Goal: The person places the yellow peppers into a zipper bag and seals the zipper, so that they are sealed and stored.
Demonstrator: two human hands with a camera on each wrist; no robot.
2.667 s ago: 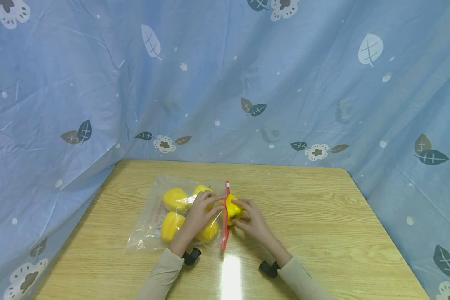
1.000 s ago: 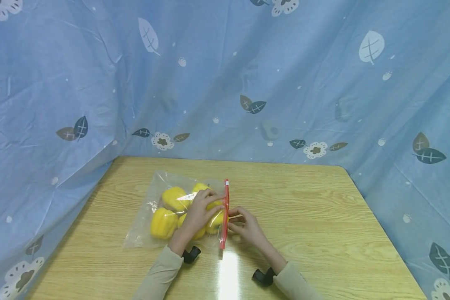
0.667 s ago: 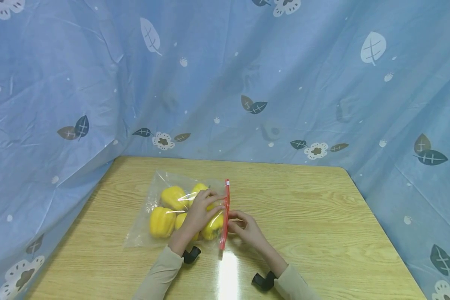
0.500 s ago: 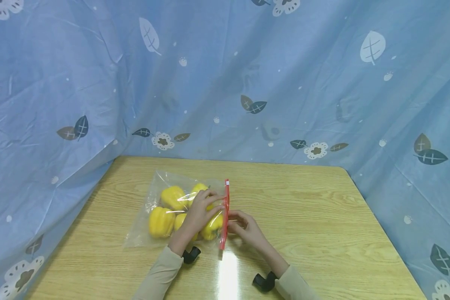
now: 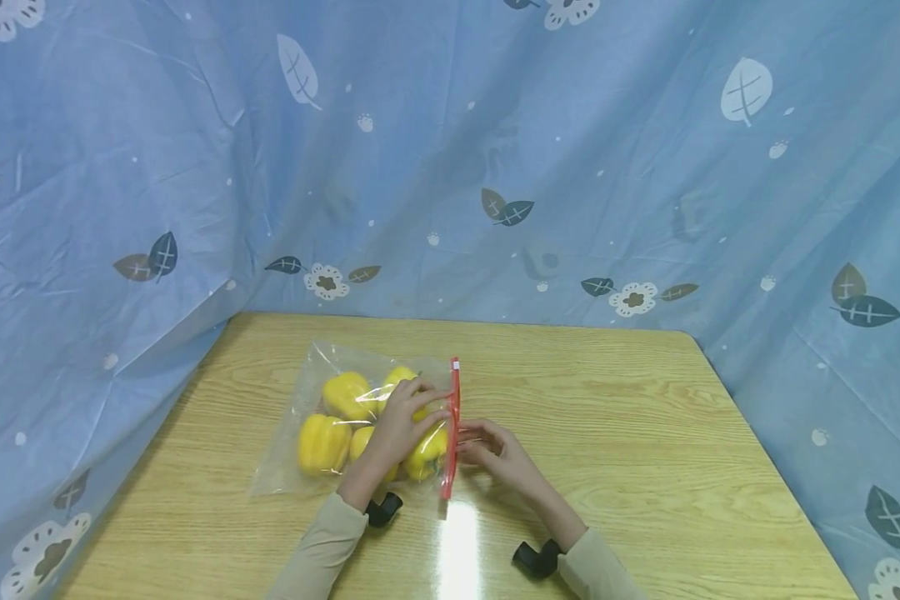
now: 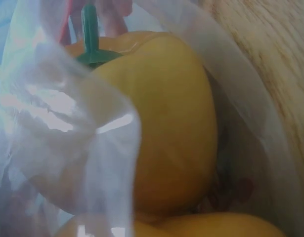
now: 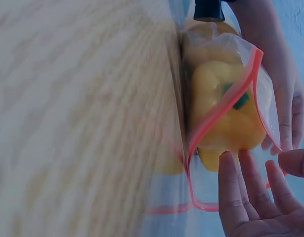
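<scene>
Several yellow bell peppers (image 5: 324,444) lie inside a clear zip bag (image 5: 285,471) with a red-edged mouth facing right. My left hand (image 5: 401,421) lies over the bag and pinches the upper side of its red edge (image 5: 453,471). The right wrist view shows that mouth gaping. Just inside it sits one bell pepper (image 7: 216,113), its green stem towards the opening; the left wrist view shows this pepper (image 6: 176,113) large through the plastic. My right hand (image 5: 502,458) is at the mouth with fingers extended and holds nothing, its fingertips close to that pepper.
The bag lies on a wood-grain table (image 5: 607,433). A blue curtain (image 5: 450,167) with leaves and flowers hangs behind and at both sides. Black wrist mounts (image 5: 536,560) sit under both wrists, and light glares off the table's front middle.
My right hand has pushed the bell pepper it held at the red edge into the bag and let go. It has since drawn slightly right. The left hand keeps its place.
</scene>
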